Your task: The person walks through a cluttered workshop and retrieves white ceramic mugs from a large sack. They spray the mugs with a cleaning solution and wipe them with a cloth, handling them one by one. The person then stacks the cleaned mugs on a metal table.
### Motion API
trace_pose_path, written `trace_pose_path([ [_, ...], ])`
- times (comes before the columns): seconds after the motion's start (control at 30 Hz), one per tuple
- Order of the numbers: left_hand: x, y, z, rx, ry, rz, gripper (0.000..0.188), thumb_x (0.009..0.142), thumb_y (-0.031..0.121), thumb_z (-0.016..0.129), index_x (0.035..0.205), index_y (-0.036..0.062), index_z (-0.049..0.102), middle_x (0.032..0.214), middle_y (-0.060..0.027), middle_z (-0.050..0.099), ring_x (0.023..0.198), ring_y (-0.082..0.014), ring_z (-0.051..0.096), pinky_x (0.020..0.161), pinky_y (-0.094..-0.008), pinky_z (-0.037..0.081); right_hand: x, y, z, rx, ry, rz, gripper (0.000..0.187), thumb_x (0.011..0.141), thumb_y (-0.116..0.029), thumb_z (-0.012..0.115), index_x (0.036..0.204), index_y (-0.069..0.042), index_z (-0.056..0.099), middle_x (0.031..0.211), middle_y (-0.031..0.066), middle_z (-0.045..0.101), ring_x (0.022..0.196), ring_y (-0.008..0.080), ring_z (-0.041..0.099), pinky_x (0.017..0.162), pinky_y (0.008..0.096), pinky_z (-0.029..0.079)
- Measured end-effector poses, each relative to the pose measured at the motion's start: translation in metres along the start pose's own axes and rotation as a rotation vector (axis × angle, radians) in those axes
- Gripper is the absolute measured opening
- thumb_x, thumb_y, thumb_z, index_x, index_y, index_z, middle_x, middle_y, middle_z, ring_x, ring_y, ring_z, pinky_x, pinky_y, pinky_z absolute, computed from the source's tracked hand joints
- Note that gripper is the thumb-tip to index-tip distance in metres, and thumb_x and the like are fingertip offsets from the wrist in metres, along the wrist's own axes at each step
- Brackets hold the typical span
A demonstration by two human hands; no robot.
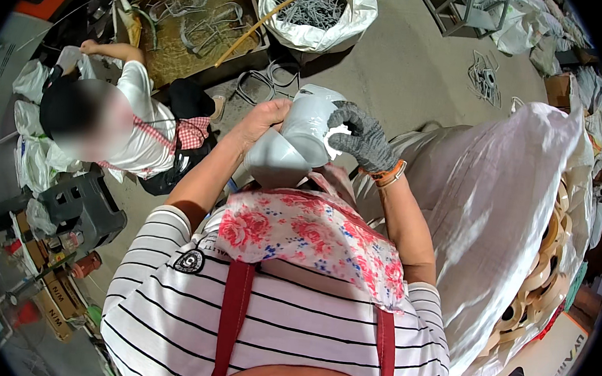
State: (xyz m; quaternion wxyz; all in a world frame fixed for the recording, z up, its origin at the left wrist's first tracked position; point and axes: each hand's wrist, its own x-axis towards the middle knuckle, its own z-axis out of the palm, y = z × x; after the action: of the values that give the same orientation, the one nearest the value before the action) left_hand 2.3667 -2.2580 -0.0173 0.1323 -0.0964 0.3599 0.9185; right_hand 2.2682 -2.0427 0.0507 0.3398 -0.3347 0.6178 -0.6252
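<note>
In front of my chest is a light grey plastic pipe fitting with a wide branch at its lower left, held tilted. My bare left hand is closed on its left side, with part of the fingers hidden behind it. My right hand wears a grey knit glove and an orange band at the wrist. Its fingers bend round a crumpled white cloth or tissue, pressed against the fitting's right side.
At the left another person reaches toward white bags. Ahead stand a water-filled trough with grey loops in it and a white sack of grey scraps. A large white sack with tan round parts fills my right side.
</note>
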Motion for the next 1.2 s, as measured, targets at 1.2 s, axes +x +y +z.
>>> trace_pose_path([
  [1.2, 0.394, 0.254, -0.049, 0.340, 0.247, -0.165, 0.015, 0.087, 0.016, 0.054, 0.079, 0.0035, 0.057, 0.070, 0.0023, 0.056, 0.063, -0.0068, 0.052, 0.060, -0.0227, 0.044, 0.436, 0.015, -0.352, 0.235, -0.507, 0.262, 0.046, 0.079, -0.028, 0.063, 0.115, 0.000, 0.053, 0.108, 0.0085, 0.057, 0.098, 0.0162, 0.053, 0.086, 0.0285, 0.041],
])
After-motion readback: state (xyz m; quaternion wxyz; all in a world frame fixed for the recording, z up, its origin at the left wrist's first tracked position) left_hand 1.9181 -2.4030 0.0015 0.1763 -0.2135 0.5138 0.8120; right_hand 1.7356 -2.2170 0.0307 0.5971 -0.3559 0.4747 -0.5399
